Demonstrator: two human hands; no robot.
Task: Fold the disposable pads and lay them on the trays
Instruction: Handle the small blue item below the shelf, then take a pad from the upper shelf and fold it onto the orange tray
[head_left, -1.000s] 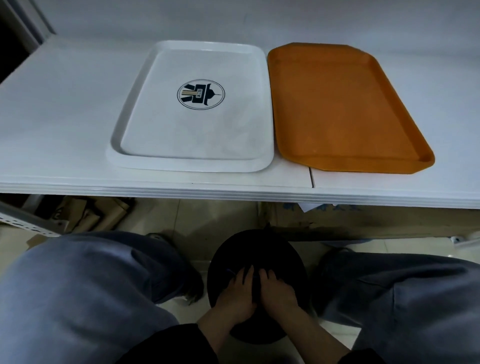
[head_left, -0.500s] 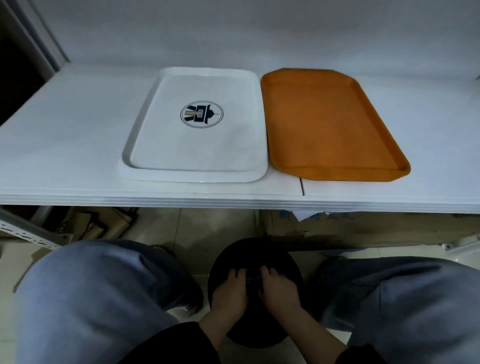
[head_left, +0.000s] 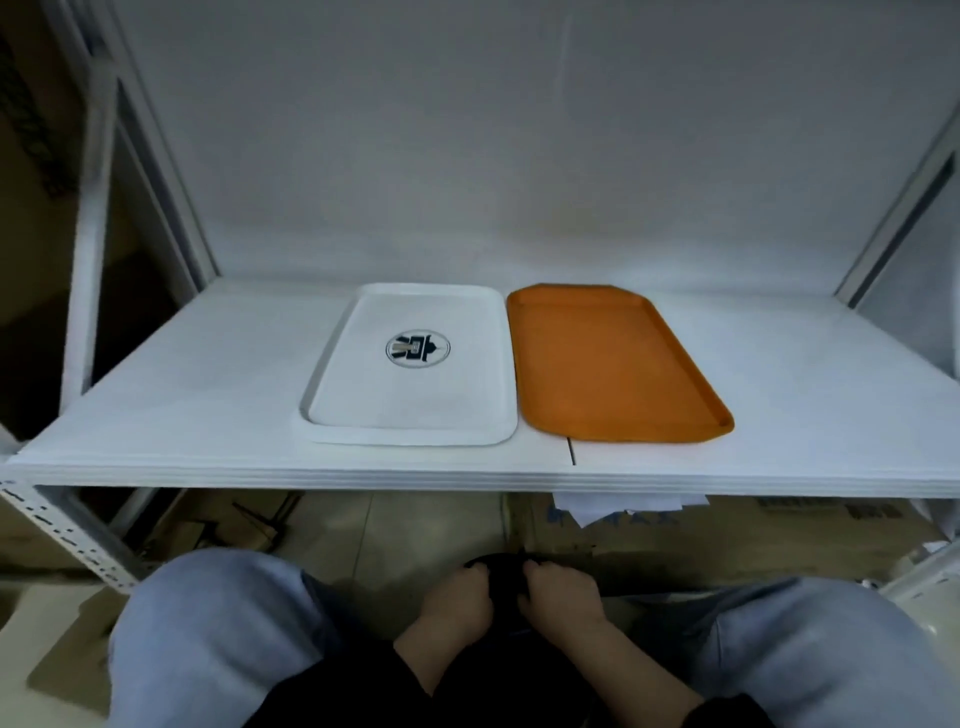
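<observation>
Two bare trays lie side by side on the white shelf (head_left: 208, 395): a white tray (head_left: 415, 415) with a round dark logo on the left, and an orange tray (head_left: 613, 364) touching its right rim. No pad is in view. Down between my knees, my left hand (head_left: 457, 597) and my right hand (head_left: 561, 592) sit close together, fingers curled over the front edge of a black round seat (head_left: 503, 574). Most of the seat is hidden by my hands and dark sleeves.
A grey wall backs the shelf, with metal uprights (head_left: 88, 249) at both sides. Under the shelf lie cardboard boxes (head_left: 675, 535), white paper sheets (head_left: 618, 506) and scraps on a tiled floor. My knees in blue jeans (head_left: 218, 634) flank the seat.
The view has pulled back and tilted up, so the trays look smaller and farther and the wall fills the top. My hands have stayed on the black seat, fingers now curled tighter over its edge.
</observation>
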